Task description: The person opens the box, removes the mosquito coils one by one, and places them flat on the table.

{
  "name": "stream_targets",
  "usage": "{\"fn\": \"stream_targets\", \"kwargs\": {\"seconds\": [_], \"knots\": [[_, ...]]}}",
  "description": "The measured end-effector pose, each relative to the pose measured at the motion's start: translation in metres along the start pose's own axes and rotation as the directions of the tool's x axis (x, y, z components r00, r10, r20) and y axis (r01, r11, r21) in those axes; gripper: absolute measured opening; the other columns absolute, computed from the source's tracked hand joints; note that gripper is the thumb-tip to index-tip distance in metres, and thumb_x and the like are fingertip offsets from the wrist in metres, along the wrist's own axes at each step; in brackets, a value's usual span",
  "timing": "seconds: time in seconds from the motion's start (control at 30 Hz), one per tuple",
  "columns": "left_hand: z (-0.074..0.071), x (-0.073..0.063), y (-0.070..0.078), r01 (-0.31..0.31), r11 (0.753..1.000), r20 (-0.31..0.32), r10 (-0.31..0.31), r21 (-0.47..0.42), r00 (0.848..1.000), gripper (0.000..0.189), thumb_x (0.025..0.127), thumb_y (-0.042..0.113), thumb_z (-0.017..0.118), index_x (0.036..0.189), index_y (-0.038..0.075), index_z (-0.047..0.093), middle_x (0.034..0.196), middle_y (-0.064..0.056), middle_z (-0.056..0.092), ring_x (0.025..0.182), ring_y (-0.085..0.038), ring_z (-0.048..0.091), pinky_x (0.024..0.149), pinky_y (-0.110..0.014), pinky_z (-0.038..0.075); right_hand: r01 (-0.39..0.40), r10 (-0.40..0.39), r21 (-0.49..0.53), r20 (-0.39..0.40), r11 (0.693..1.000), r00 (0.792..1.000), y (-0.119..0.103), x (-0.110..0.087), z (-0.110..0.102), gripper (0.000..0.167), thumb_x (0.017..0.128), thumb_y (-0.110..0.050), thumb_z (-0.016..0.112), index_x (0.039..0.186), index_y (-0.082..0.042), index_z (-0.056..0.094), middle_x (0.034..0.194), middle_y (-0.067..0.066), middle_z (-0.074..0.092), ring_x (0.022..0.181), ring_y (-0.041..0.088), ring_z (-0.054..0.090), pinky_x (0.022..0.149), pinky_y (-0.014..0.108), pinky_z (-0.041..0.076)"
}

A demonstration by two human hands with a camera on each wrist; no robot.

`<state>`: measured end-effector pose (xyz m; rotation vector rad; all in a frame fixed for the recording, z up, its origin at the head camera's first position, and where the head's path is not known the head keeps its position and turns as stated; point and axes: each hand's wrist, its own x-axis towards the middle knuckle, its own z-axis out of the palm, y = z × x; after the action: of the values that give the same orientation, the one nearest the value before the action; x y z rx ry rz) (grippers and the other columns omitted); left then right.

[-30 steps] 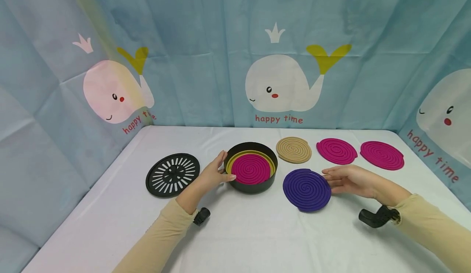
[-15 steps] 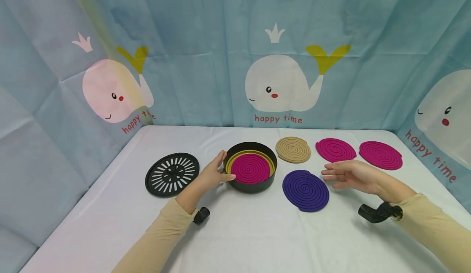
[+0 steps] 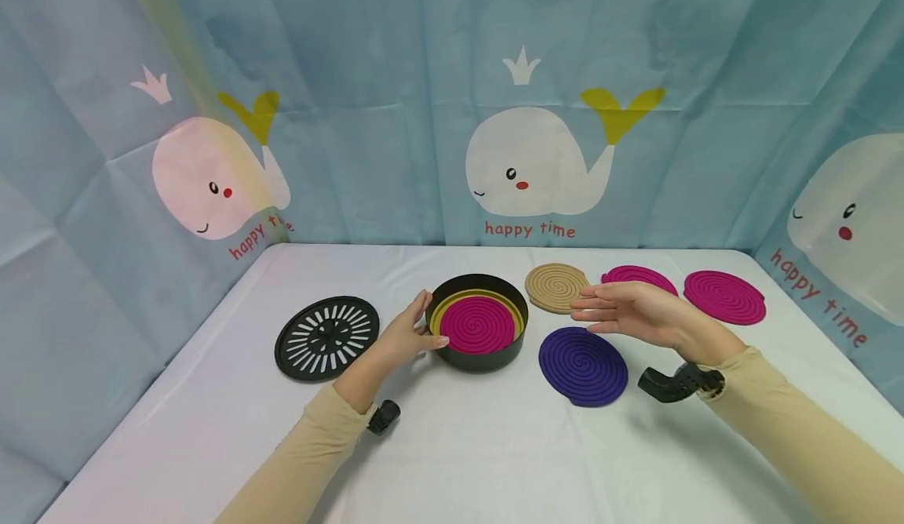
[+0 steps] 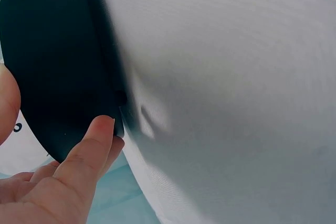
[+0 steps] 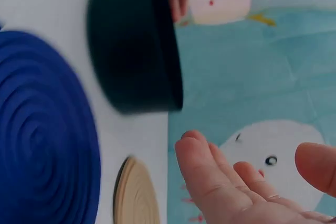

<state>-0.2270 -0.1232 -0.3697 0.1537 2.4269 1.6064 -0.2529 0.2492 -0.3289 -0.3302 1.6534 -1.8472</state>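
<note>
My left hand [image 3: 411,334] holds the left side of a round black container [image 3: 480,361], thumb near the front of the rim and fingers farther back. In the left wrist view fingertips rest on its dark wall [image 4: 52,61]. Inside lie a yellow disc [image 3: 521,320] and, on top, a magenta spiral coaster [image 3: 477,325]. My right hand [image 3: 636,312] hovers with fingers extended and nothing in them, above and behind the purple spiral coaster [image 3: 583,367]. It partly covers a magenta coaster [image 3: 639,274]. Just beyond its fingertips lies a beige coaster [image 3: 554,289].
Another magenta coaster [image 3: 724,298] lies at the right rear. A black slotted disc [image 3: 327,339] lies left of the container. All stand on a white-covered table [image 3: 480,445], with a blue whale-print curtain [image 3: 381,171] behind.
My right hand has let go of the purple coaster's right edge, risen and moved left towards the container. The purple coaster now lies flat. My left hand keeps its place on the container.
</note>
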Motion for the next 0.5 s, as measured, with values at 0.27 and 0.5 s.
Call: {"fn": "stream_targets", "kwargs": {"seconds": [0.27, 0.5], "knots": [[0.0, 0.0, -0.001, 0.005, 1.0, -0.005, -0.005, 0.001, 1.0, 0.092, 0.088, 0.001, 0.07, 0.156, 0.001, 0.007, 0.161, -0.012, 0.014, 0.139, -0.041, 0.03, 0.11, -0.045, 0.033, -0.007, 0.007, 0.059, 0.009, 0.998, 1.0, -0.006, 0.022, 0.028, 0.06, 0.106, -0.018, 0.036, 0.149, 0.013, 0.008, 0.153, 0.035, 0.014, 0.118, 0.02, 0.056, 0.099, 0.032, 0.046], [0.001, 0.0, -0.001, 0.006, 1.0, -0.015, -0.006, -0.013, 1.0, 0.093, 0.088, 0.001, 0.071, 0.156, 0.003, 0.007, 0.161, -0.01, 0.014, 0.139, -0.041, 0.029, 0.11, -0.045, 0.033, -0.004, -0.002, 0.107, 0.05, 0.994, 0.999, -0.004, 0.039, 0.047, 0.044, 0.106, -0.018, 0.034, 0.144, 0.005, 0.029, 0.154, 0.036, 0.007, 0.142, 0.045, 0.02, 0.098, 0.031, 0.046]]}}
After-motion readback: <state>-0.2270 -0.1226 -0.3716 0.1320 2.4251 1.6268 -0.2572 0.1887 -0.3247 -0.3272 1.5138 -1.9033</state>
